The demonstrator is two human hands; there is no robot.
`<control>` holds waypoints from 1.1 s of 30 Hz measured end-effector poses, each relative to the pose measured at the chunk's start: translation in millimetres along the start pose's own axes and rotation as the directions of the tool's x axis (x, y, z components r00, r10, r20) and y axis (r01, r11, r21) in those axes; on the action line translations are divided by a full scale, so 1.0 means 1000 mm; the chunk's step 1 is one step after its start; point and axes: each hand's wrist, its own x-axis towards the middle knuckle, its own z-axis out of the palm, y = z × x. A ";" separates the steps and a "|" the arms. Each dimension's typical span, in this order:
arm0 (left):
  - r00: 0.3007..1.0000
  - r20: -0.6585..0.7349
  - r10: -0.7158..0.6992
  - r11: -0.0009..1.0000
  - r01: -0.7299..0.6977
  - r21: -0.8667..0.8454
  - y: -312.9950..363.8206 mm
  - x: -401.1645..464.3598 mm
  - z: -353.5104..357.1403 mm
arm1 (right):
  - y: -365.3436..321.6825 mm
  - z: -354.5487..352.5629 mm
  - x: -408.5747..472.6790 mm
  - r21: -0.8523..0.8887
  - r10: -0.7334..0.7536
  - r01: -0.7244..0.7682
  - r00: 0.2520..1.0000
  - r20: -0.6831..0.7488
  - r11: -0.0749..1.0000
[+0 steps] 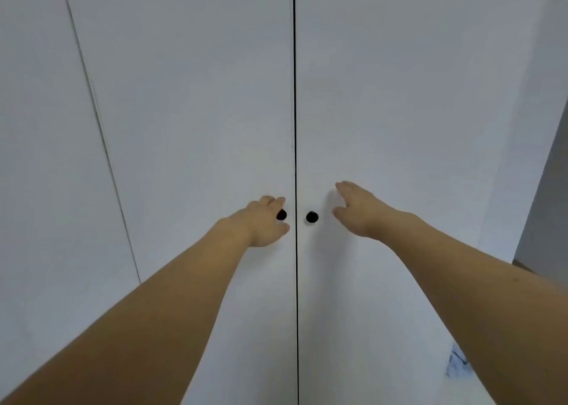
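Two white cabinet doors, the left door and the right door, stand closed with a thin dark gap between them. Each carries a small round black knob beside the gap. My left hand has its fingers and thumb curled around the left knob, which is partly hidden by them. My right hand hovers with fingers spread just right of the right knob, not touching it.
A further white panel adjoins on the left. At the right edge a grey wall recedes, with a strip of floor below it. A small dark smudge marks the lower right door.
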 end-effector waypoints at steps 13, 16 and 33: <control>0.946 -0.321 -0.041 0.987 -0.011 -0.157 0.016 0.000 0.057 | -0.020 -0.016 0.041 0.572 -0.038 0.149 0.979 -0.201 0.806; 0.921 -0.390 -0.024 0.985 -0.046 -0.168 0.017 -0.017 0.060 | -0.040 -0.014 0.039 0.658 -0.080 0.195 0.976 -0.201 0.727; 0.584 -0.739 -0.335 0.941 0.241 -0.236 0.015 -0.148 0.075 | -0.129 0.003 -0.050 0.782 -0.309 0.432 0.896 -0.318 0.449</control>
